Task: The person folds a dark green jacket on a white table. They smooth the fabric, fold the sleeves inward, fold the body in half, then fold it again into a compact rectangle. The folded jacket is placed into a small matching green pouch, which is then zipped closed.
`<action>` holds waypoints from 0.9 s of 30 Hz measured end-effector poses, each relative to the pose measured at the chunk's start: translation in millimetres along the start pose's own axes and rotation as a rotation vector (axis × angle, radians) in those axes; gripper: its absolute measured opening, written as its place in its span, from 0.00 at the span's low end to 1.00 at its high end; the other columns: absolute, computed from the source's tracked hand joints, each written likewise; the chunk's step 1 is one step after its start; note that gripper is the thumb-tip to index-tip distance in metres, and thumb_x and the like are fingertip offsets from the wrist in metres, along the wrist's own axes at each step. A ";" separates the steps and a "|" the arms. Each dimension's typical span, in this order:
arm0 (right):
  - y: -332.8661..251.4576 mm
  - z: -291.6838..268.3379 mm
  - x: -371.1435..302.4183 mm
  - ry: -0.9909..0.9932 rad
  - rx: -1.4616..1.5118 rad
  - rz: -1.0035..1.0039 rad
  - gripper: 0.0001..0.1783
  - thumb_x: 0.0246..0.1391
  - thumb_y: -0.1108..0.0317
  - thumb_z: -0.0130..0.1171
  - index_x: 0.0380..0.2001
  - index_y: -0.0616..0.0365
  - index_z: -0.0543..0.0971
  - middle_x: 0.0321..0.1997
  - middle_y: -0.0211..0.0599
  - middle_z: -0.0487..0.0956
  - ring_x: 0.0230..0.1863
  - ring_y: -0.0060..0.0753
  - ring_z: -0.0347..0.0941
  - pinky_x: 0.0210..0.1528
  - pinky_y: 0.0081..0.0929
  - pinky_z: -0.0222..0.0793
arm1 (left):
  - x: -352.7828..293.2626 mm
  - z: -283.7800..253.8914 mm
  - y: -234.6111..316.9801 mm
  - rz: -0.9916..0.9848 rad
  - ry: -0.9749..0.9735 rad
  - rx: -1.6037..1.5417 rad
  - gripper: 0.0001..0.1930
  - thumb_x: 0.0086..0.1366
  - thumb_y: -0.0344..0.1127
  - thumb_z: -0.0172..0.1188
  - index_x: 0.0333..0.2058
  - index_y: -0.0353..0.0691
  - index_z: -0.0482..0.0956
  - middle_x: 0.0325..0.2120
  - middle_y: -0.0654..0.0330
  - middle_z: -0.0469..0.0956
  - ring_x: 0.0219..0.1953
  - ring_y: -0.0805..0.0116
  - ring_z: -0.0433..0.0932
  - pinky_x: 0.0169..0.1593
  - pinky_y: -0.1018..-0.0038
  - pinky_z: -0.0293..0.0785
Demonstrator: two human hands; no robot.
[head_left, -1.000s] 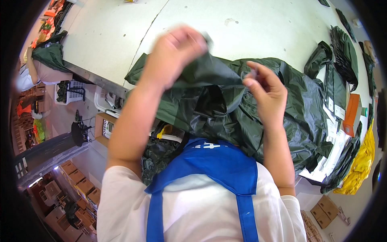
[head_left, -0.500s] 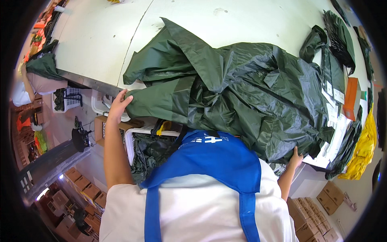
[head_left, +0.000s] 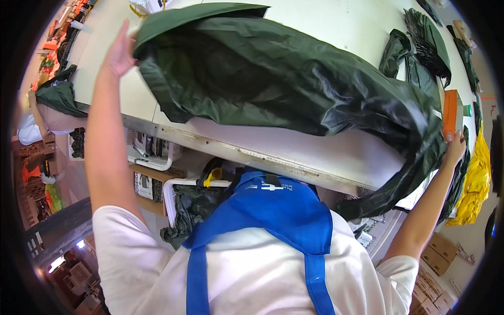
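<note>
A large sheet of thin, shiny dark green fabric (head_left: 262,73) stretches in the air across the white table (head_left: 346,18), its lower edge bowed and its folds slightly blurred. My left hand (head_left: 121,55), raised at the far left, has the fabric's left end at its thumb side, fingers pointing up. At the right, my right hand (head_left: 455,147) is closed at the fabric's right end, beside an orange box (head_left: 450,113). Part of the fabric hangs over the table's near edge at the right. Whether it is a garment I cannot tell.
Folded dark green pieces (head_left: 428,50) lie at the table's right, near hanging yellow fabric (head_left: 472,184). Below the near edge are a white basket (head_left: 169,197) holding dark fabric and a carton (head_left: 144,202). Another person's arm (head_left: 38,113) handles green fabric at far left.
Both my hands have moved up and outward, the left away from the near edge. The fabric, crumpled on the table before, is now lifted and spread wide, uncovering the table's edge.
</note>
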State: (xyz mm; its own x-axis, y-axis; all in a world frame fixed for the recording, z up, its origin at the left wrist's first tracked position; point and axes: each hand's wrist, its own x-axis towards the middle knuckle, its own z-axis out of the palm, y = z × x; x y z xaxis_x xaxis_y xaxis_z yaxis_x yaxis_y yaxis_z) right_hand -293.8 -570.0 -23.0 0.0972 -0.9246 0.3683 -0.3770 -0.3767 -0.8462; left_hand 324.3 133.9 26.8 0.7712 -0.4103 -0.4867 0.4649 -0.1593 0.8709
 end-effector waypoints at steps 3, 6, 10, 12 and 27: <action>-107.3 46.5 -161.3 -0.527 0.660 0.329 0.17 0.63 0.56 0.49 0.43 0.59 0.77 0.33 0.31 0.80 0.13 0.06 0.49 0.12 0.10 0.43 | 1.9 -11.7 -64.2 -0.144 0.004 0.232 0.25 0.59 0.56 0.59 0.48 0.45 0.75 0.45 0.61 0.77 0.47 0.67 0.74 0.50 0.61 0.69; -100.9 70.7 -275.2 -0.880 0.595 0.576 0.20 0.62 0.52 0.49 0.46 0.57 0.74 0.39 0.34 0.81 0.12 0.11 0.50 0.12 0.13 0.46 | 16.5 -9.3 -119.3 -0.182 -0.067 0.197 0.15 0.59 0.34 0.62 0.44 0.39 0.75 0.39 0.60 0.79 0.41 0.68 0.77 0.45 0.68 0.74; -30.9 97.6 -307.0 -0.518 1.017 0.967 0.19 0.64 0.55 0.45 0.52 0.54 0.70 0.52 0.43 0.75 0.17 0.16 0.54 0.20 0.17 0.53 | 18.5 -35.1 -157.3 -0.101 -0.143 -0.086 0.15 0.62 0.28 0.56 0.48 0.36 0.70 0.44 0.57 0.76 0.43 0.66 0.76 0.49 0.67 0.74; -4.2 97.5 -294.3 -0.240 1.173 0.929 0.18 0.66 0.55 0.41 0.54 0.47 0.69 0.57 0.46 0.70 0.20 0.19 0.56 0.22 0.17 0.55 | 10.9 -63.7 -148.0 -0.112 -0.143 -0.146 0.15 0.65 0.32 0.54 0.50 0.37 0.70 0.46 0.56 0.76 0.46 0.64 0.76 0.53 0.66 0.71; -145.5 -69.7 -91.8 0.031 0.286 -0.055 0.16 0.63 0.64 0.45 0.46 0.57 0.78 0.19 0.26 0.67 0.19 0.18 0.62 0.20 0.16 0.57 | -54.7 -189.7 59.5 0.421 0.091 -0.028 0.11 0.66 0.36 0.55 0.46 0.45 0.73 0.44 0.67 0.76 0.48 0.76 0.74 0.52 0.76 0.68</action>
State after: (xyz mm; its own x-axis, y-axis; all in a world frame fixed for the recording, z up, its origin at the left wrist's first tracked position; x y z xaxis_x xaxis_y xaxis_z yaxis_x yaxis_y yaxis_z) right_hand -312.1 -426.4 93.2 0.0802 -0.9017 0.4249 -0.0966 -0.4313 -0.8970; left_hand 392.3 317.2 92.4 0.9310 -0.3528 -0.0943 0.1120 0.0303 0.9932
